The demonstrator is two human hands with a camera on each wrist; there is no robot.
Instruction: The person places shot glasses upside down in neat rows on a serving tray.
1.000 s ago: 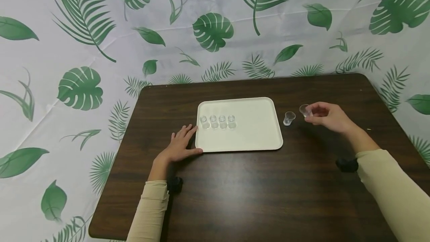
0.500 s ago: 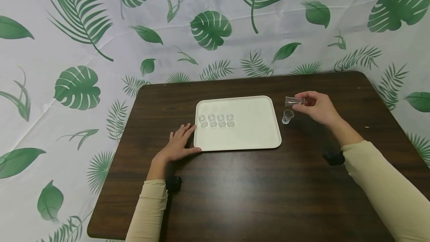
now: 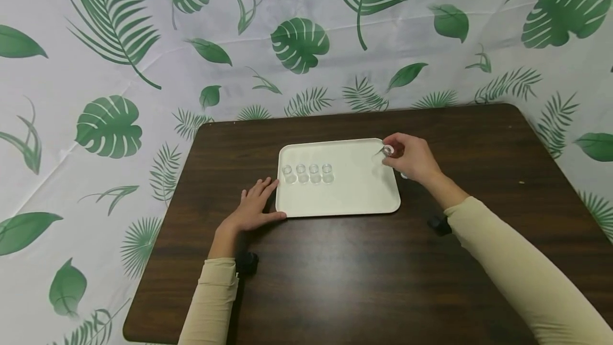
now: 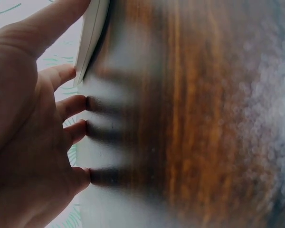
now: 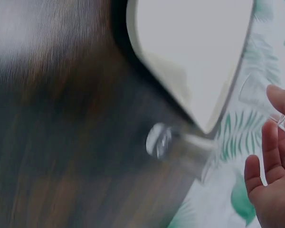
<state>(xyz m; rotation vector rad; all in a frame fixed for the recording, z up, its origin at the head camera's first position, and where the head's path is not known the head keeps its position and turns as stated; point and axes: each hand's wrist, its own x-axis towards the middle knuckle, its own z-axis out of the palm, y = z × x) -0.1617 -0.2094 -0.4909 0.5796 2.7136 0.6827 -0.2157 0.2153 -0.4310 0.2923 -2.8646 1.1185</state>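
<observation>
My right hand (image 3: 413, 158) pinches a clear shot glass (image 3: 389, 150) near its base, over the back right corner of the white tray (image 3: 354, 196). Its wide mouth tilts down and to the left. On the tray's left half, several matching shot glasses (image 3: 314, 173) stand in a row, narrow ends up. My left hand (image 3: 251, 207) is spread at the tray's left side, thumb and index finger against its edge, other fingertips on the table. One more shot glass (image 5: 180, 147) stands mouth up on the table right of the tray, mostly hidden behind my right hand in the head view.
The dark wood table (image 3: 330, 276) runs beyond the tray on all sides. Behind it hangs a white cloth (image 3: 258, 4) with green leaf prints, close to the table's back edge.
My right hand has carried its shot glass leftward from beyond the standing one to above the tray, turning it from mouth up through sideways to mouth tilted down. The left hand stays put.
</observation>
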